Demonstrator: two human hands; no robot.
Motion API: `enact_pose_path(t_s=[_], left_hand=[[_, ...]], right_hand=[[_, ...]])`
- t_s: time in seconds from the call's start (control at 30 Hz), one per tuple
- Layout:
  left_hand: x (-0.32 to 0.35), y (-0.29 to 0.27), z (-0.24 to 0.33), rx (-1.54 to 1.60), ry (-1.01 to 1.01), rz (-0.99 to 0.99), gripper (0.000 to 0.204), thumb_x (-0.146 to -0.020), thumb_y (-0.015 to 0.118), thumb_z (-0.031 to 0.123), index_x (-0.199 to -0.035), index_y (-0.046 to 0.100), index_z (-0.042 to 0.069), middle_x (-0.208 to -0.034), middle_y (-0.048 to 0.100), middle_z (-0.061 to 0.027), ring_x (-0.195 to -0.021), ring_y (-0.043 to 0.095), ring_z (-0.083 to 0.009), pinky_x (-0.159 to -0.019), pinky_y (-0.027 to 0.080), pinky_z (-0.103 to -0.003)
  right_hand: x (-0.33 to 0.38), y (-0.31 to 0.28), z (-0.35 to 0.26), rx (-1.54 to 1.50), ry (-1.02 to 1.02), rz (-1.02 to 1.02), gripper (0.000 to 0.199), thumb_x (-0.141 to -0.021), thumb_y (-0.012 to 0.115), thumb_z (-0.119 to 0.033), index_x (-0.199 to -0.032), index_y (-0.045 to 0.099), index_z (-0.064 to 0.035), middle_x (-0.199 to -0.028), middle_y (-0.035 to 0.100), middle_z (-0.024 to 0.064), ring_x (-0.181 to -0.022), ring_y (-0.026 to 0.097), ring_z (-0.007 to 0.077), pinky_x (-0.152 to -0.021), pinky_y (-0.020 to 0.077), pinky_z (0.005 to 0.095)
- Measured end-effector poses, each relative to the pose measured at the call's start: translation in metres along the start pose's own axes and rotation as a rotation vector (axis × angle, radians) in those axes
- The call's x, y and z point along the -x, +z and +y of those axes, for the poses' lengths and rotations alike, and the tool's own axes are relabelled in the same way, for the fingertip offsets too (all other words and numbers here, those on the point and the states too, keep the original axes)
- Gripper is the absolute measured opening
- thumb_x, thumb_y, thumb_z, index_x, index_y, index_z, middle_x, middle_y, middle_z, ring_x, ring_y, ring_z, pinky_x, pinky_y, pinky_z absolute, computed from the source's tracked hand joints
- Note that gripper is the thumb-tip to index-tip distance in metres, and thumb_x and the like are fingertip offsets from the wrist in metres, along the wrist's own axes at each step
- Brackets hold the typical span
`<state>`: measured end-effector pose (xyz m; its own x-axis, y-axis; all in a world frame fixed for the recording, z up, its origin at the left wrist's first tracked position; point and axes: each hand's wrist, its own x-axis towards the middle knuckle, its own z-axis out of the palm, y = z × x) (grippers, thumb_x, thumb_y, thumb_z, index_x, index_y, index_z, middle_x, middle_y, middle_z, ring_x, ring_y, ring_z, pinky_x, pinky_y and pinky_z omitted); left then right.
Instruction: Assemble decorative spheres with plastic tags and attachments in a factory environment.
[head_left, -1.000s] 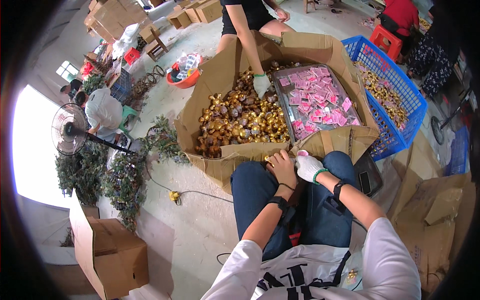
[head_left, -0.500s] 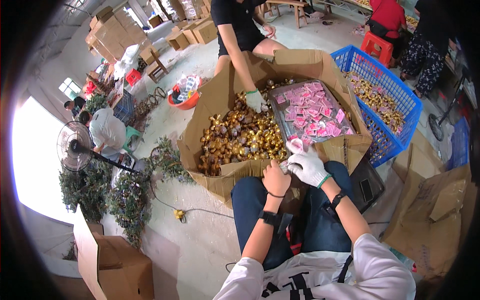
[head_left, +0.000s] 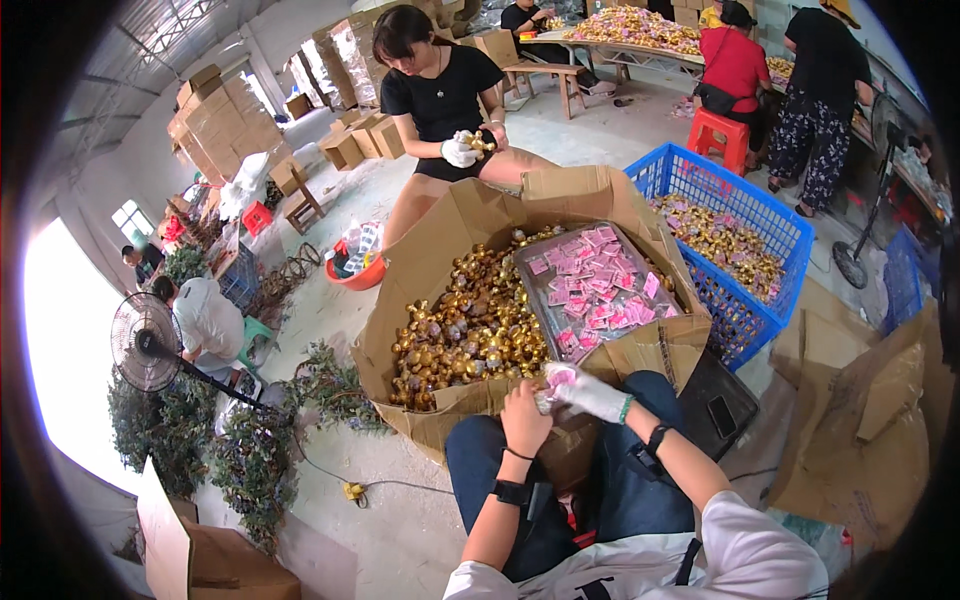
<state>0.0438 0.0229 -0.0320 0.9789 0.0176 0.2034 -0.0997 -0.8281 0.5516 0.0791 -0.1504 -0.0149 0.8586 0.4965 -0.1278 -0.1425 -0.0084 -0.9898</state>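
Note:
Over my lap, at the near rim of a big cardboard box (head_left: 425,425), my two hands meet. My bare left hand (head_left: 525,420) is closed, fingers curled round a small shiny piece that is mostly hidden. My right hand (head_left: 598,398), in a white glove with a green cuff, pinches a pink card (head_left: 562,377) against that piece. Gold foil-like balls (head_left: 470,320) fill the box. On top of them, at the right, rests a clear-grey tray (head_left: 540,290) with many pink cards (head_left: 598,275).
A blue basket (head_left: 800,255) of gold and pink pieces stands at the right. Opposite sits a person whose gloved hand (head_left: 462,150) holds gold balls. A dark case with a phone (head_left: 721,417) lies beside my right knee. A fan (head_left: 150,342) and a power cord (head_left: 400,487) are at the left.
The co-worker's gloved hand has left the box and now holds gold balls before their body. My hands remain together, and the pink card is now between them. The view has tilted up.

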Motion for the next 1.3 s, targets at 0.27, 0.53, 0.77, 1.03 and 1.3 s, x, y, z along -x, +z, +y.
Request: enact_pose_path(t_s=[0.27, 0.53, 0.77, 1.03, 1.3], left_hand=[[0.004, 0.028, -0.009, 0.228, 0.129, -0.135, 0.075, -0.070, 0.074, 0.016, -0.134, 0.038, 0.002, -0.116, 0.051, -0.0226, -0.109, 0.050, -0.0434, -0.093, 0.043, -0.052], [-0.006, 0.004, 0.000, 0.761, 0.184, -0.341, 0.091, -0.084, 0.077, 0.026, -0.151, 0.020, 0.004, -0.135, 0.042, -0.0185, -0.126, 0.044, -0.0309, -0.104, 0.038, -0.043], [-0.018, -0.016, -0.001, 0.913, -0.092, 0.021, 0.044, -0.091, 0.067, 0.013, -0.130, 0.049, 0.002, -0.112, 0.059, -0.0083, -0.104, 0.058, -0.0177, -0.084, 0.048, -0.030], [-0.014, -0.006, 0.001, 0.816, 0.031, -0.073, 0.025, -0.093, 0.062, 0.008, -0.117, 0.057, 0.002, -0.095, 0.062, -0.0033, -0.081, 0.059, -0.0088, -0.067, 0.046, -0.022], [0.015, -0.054, 0.077, 0.822, 0.244, -0.088, 0.012, -0.092, 0.060, -0.001, -0.103, 0.064, 0.003, -0.094, 0.064, -0.0045, -0.090, 0.060, -0.0111, -0.079, 0.048, -0.025]], right_hand=[[0.007, 0.000, -0.020, 0.365, 0.120, -0.065, 0.042, -0.088, 0.069, -0.030, -0.121, 0.057, -0.0055, -0.101, 0.065, 0.0106, -0.091, 0.063, 0.0168, -0.081, 0.0518, 0.0348], [0.015, -0.026, -0.022, 0.007, 0.062, 0.042, 0.029, -0.088, 0.066, -0.021, -0.111, 0.058, -0.0049, -0.100, 0.063, 0.0055, -0.091, 0.060, 0.0110, -0.082, 0.0509, 0.0298], [0.010, -0.101, -0.043, -0.541, 0.141, 0.090, 0.020, -0.092, 0.062, -0.015, -0.109, 0.056, -0.0050, -0.100, 0.063, 0.0096, -0.080, 0.068, 0.0207, -0.069, 0.0594, 0.0343], [0.025, -0.218, -0.072, -1.352, -0.427, 0.674, 0.080, -0.088, 0.073, -0.035, -0.144, 0.026, -0.0035, -0.143, 0.039, 0.0169, -0.120, 0.053, 0.0351, -0.098, 0.0525, 0.0485], [0.019, -0.059, -0.027, -0.740, -0.205, 0.365, 0.017, -0.097, 0.057, -0.015, -0.111, 0.061, -0.0058, -0.095, 0.067, 0.0070, -0.089, 0.067, 0.0201, -0.081, 0.0552, 0.0338]])
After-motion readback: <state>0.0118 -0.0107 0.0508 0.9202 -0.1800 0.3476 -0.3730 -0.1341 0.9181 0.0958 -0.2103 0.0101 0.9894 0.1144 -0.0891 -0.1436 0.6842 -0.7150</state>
